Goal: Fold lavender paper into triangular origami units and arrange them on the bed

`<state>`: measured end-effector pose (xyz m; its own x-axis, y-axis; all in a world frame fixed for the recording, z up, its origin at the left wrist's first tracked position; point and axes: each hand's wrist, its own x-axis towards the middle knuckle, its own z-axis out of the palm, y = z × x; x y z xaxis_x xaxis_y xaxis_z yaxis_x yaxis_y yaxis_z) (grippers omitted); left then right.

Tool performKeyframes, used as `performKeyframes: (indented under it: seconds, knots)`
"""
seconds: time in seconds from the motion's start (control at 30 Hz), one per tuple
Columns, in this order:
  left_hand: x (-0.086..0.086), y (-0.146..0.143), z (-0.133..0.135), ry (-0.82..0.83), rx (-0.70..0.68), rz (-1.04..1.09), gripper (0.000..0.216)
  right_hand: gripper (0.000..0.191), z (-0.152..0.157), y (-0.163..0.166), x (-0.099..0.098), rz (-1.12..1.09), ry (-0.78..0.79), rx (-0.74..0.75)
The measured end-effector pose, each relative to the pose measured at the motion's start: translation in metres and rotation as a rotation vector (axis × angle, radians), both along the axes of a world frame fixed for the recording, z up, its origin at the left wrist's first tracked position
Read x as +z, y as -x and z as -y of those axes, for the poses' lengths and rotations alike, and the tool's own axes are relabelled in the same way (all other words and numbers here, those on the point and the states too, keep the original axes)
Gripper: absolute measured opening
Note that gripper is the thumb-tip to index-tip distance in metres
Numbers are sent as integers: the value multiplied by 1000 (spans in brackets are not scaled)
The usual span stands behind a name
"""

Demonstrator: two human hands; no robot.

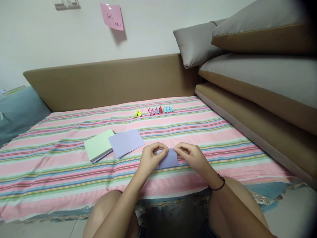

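Note:
Between my hands is a small piece of purple paper (168, 160), held just above the striped cloth. My left hand (154, 155) pinches its upper left corner between thumb and fingers. At the upper right corner, my right hand (190, 154) grips the same paper in a pinch; a dark band circles that wrist. To the left of my left hand lie purple sheets (126, 142), partly over a stack of paper with a light green sheet (98, 144) on top.
Farther back stand small folded paper pieces: yellow-green ones (138, 113) and a row of pink, purple, red and blue ones (160, 110). The striped cloth (74, 178) covers the seat. Cushions (260, 76) are piled at the right. A pink note (112, 16) hangs on the wall.

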<state>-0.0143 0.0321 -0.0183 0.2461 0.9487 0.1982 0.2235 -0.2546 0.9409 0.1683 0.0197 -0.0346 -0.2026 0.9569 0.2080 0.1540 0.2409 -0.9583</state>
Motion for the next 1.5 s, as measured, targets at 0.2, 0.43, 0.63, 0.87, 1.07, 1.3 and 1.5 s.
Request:
performKeyframes:
  seconds: [0.2,0.43,0.63,0.87,1.07,1.3,1.5]
  knots:
    - [-1,0,-1,44,-38,-65,13,19,5,8,1,89,-82,-38]
    - [7,11,-6,142,-47,-78,20,19,5,3,5,30,-102,-95]
    - [10,23,-9,130,-34,-40,14,19,3,0,3,-24,-77,-119]
    - [14,33,-14,71,94,-75,12,16,2,-1,5,-58,-68,-174]
    - [12,24,-12,132,51,102,27,15,3,2,5,-54,-57,-209]
    - [2,5,-4,222,-58,99,24,14,-1,7,-3,7,-15,-184]
    - [5,14,-7,239,-23,105,23,14,-6,0,-5,-67,25,-175]
